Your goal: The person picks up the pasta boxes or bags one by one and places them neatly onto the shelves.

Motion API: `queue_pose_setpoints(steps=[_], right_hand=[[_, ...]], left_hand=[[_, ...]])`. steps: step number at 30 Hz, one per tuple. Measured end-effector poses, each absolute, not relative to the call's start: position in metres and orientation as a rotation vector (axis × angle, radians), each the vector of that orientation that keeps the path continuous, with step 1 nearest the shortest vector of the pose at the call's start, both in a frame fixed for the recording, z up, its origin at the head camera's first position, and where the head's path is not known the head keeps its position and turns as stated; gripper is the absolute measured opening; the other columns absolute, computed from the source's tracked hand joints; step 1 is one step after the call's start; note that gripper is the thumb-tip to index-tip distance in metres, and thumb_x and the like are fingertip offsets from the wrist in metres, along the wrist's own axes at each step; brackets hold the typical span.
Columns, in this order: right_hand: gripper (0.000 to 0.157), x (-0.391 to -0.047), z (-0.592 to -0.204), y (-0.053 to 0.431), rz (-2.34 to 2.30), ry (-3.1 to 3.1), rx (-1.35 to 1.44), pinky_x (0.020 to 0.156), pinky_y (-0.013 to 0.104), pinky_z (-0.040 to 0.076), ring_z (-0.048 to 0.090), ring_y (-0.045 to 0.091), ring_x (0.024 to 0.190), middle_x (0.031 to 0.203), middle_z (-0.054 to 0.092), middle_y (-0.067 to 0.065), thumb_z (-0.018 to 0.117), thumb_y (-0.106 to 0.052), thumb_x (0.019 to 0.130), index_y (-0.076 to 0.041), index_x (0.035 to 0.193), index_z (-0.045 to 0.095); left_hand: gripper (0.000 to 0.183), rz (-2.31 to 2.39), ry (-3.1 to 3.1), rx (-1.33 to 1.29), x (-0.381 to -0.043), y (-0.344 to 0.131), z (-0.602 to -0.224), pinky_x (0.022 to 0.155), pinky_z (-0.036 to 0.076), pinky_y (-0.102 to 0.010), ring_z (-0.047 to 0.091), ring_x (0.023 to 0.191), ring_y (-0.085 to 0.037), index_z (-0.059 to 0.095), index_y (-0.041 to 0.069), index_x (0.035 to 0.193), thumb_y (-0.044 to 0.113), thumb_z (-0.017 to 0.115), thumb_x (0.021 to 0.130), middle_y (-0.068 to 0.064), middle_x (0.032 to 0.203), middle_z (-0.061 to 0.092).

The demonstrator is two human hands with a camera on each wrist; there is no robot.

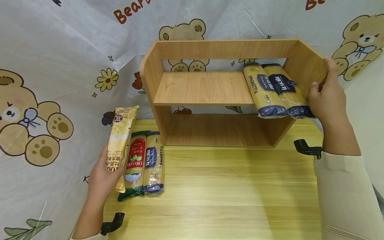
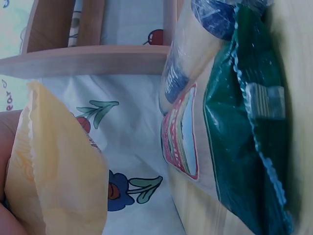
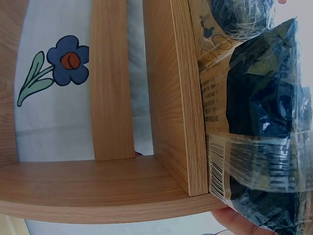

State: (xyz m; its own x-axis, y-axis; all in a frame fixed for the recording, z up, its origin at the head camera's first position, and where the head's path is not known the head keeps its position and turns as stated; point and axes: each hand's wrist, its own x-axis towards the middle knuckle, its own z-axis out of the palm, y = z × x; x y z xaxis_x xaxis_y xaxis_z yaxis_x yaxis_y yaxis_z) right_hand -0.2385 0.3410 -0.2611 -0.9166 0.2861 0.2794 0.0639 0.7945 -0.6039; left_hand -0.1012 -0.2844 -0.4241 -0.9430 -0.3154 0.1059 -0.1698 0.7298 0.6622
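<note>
My left hand (image 1: 102, 178) grips the lower part of a yellow pasta packet (image 1: 120, 136), tilted up at the left; its crimped end (image 2: 63, 161) shows in the left wrist view. Beside it on the table lie a green-ended Olivoilà pasta bag (image 1: 135, 163) and a la Sicilia spaghetti pack (image 1: 154, 163). My right hand (image 1: 331, 96) holds the right side panel of a two-tier wooden shelf (image 1: 204, 88), thumb on the inner side. Close to that thumb, a spaghetti pack (image 1: 288, 88) lies on the upper tier next to another spaghetti pack (image 1: 262, 88), their blue ends jutting past the front edge.
The lower tier (image 1: 216, 130) is bare wood. A light wood table (image 1: 210, 190) spreads in front of the shelf. Behind and to the left hangs a white cloth (image 1: 75, 40) printed with bears and flowers.
</note>
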Motion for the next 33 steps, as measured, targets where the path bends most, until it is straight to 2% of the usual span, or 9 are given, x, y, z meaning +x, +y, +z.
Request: queue_pose_setpoints(steps=[17,24,33], right_hand=[[0.07,-0.238,-0.262,0.343,0.854,-2.62,-0.256,0.113,0.07,0.032,0.04,0.056,0.14,0.161,0.029,0.031,0.028,-0.027,0.104,-0.051,0.155,-0.012],[0.07,-0.238,-0.262,0.342,0.857,-2.624,-0.252,0.113,0.07,0.031,0.039,0.056,0.14,0.161,0.029,0.031,0.028,-0.027,0.103,-0.051,0.155,-0.012],[0.07,-0.237,-0.261,0.341,0.858,-2.627,-0.252,0.113,0.07,0.03,0.038,0.056,0.141,0.161,0.027,0.031,0.028,-0.027,0.103,-0.051,0.155,-0.012]], left_hand=[[0.1,-1.065,-2.606,0.383,-0.094,-0.265,-0.402,0.058,0.046,-0.029,0.055,0.087,-0.026,0.013,0.048,0.16,0.015,0.074,0.087,-0.02,0.122,0.056],[0.105,-1.064,-2.538,0.379,-0.09,-0.256,-0.397,0.055,0.045,-0.028,0.052,0.083,-0.023,0.013,0.051,0.158,0.011,0.076,0.084,-0.017,0.124,0.054],[0.109,-1.041,-2.44,0.34,-0.084,-0.246,-0.39,0.064,0.041,-0.025,0.047,0.093,-0.02,0.015,0.05,0.159,0.005,0.075,0.08,-0.017,0.142,0.049]])
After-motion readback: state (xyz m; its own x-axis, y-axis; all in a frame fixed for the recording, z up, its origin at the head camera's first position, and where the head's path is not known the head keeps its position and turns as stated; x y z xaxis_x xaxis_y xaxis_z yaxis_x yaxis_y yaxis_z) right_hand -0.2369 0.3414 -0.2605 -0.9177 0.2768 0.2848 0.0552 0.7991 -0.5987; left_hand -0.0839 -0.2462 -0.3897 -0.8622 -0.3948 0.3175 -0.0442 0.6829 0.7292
